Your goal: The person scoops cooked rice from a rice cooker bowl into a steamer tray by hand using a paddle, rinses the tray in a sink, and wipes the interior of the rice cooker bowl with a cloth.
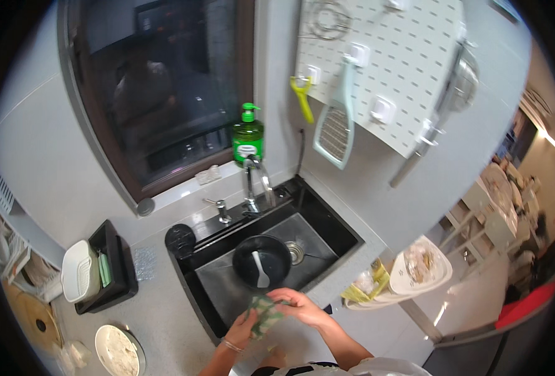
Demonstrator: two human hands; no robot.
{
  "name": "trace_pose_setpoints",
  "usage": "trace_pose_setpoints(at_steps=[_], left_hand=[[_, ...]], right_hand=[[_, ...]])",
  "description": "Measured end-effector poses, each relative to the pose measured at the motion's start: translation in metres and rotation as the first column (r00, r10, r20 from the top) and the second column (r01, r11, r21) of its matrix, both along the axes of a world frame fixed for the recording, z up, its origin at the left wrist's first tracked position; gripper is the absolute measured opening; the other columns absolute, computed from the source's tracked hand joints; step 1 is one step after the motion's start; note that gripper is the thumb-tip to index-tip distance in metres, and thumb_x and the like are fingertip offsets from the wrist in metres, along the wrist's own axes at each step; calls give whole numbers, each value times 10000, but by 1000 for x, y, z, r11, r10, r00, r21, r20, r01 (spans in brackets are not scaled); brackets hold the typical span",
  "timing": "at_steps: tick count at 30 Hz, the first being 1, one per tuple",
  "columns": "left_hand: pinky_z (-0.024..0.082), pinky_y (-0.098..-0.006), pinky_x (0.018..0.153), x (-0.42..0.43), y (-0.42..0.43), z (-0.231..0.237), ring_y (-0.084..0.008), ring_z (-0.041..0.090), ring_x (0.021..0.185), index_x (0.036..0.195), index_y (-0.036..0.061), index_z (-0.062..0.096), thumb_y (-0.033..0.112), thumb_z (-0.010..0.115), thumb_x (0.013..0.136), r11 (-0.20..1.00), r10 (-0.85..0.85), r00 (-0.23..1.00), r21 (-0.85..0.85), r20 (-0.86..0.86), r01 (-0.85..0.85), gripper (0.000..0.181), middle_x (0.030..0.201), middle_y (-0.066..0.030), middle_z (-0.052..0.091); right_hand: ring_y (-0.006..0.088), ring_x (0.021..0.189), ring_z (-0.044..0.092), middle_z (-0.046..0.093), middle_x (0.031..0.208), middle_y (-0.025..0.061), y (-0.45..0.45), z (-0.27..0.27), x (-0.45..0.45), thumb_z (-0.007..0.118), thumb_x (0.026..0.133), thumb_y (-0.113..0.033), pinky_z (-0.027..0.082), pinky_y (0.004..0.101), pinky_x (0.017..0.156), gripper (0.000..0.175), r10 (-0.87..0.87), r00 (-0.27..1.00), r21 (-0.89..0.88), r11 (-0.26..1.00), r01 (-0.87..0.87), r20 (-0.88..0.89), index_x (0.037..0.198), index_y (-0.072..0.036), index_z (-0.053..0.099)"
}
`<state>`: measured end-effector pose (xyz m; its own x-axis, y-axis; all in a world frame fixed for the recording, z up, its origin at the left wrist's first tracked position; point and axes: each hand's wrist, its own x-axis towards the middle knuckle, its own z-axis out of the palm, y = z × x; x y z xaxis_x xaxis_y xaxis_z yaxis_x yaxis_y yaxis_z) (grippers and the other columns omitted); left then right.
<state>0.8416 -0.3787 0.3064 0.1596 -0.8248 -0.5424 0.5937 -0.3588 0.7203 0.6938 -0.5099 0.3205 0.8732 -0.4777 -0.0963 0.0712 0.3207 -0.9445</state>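
Over the near edge of the black sink [211, 301], my left hand [240, 329] grips a green and cream patterned cloth [264, 317] by its left side. My right hand [298, 308] has hold of the cloth's upper right edge, fingers curled. Beyond the hands, inside the sink, sits a dark round pan [242, 256] with a white spatula [260, 270] lying in it. Right of the pan is the metal drain [295, 253]. A chrome faucet [251, 188] stands behind the sink.
A green pump bottle [248, 141] stands on the sill. Left are a black holder [127, 277] with a white basket [78, 272], and a bowl of whitish food [118, 350]. A white tray [439, 263] and yellow package [366, 286] lie right. A grater [336, 127] hangs above.
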Motion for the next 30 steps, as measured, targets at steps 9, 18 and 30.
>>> trace_pose_setpoints(at_steps=[9,18,30], left_hand=[[391,-280,795,-79,36,-38,-168,474,868,1087,0,515,263,397,963,966,27,664,-191,747,176,313,979,-63,518],[367,-338,894,-342,15,33,-267,483,983,1086,-11,561,106,446,908,-15,-422,322,-362,848,932,242,1088,-142,517],[425,-253,782,-568,127,12,-98,515,881,1092,32,554,210,408,958,-567,-814,-470,-295,341,769,266,931,-33,562]], right_hand=[[179,1041,497,535,1149,97,87,-5,-155,582,799,-122,390,300,897,506,-127,961,-567,823,-36,-246,1268,-52,406],[148,986,514,544,1117,63,239,-10,-353,703,778,-226,403,284,873,589,-889,438,-334,456,825,-131,1261,-41,423],[63,768,543,583,928,1,433,-44,-412,562,882,-96,441,207,705,115,-721,-677,-25,-682,731,-147,977,-31,555]])
